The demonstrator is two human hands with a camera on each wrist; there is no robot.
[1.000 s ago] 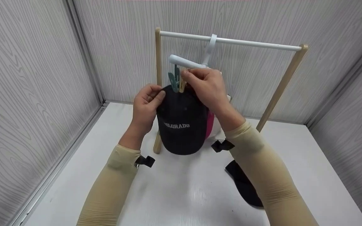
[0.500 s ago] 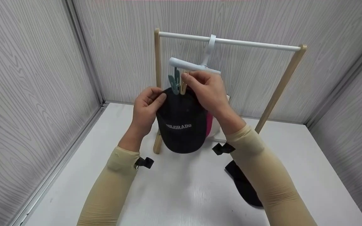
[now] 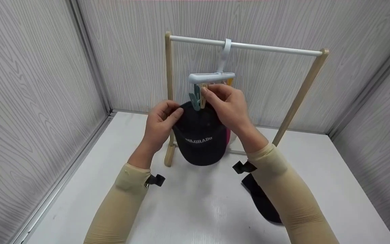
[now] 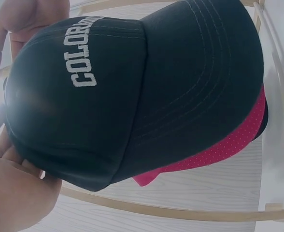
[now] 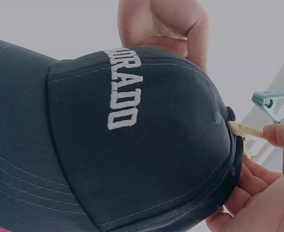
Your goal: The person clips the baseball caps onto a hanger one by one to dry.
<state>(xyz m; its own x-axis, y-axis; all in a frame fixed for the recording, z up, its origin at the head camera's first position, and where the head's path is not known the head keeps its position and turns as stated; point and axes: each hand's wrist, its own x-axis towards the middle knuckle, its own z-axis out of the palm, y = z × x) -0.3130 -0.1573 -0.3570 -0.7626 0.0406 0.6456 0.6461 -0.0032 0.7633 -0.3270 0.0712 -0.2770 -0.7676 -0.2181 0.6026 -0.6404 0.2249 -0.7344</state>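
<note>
A black baseball cap [image 3: 200,150] lettered COLORADO hangs with its brim down in the head view. My left hand [image 3: 159,123] pinches the cap's upper left edge between thumb and fingers. With thumb and index finger, my right hand [image 3: 232,108] pinches a pale yellow clothespin [image 3: 203,98]. In the right wrist view that clothespin's tip [image 5: 236,128] bites the cap's back edge. Just left of it is a teal clothespin [image 3: 194,101], below the light-blue hanger [image 3: 208,78]. A pink dotted cap [image 4: 205,157] shows behind the black one.
The hanger hooks over the white rail [image 3: 276,49] of a rack with wooden legs [image 3: 298,101]. Another black cap [image 3: 264,203] lies on the white table [image 3: 195,210], partly hidden under my right forearm. An orange clip [image 3: 230,81] hangs at the hanger's right end.
Both hands and the black cap have moved slightly right and down. The hanger's left end has dropped, so it hangs nearer level. The right hand keeps its pinch on the yellow clothespin.
</note>
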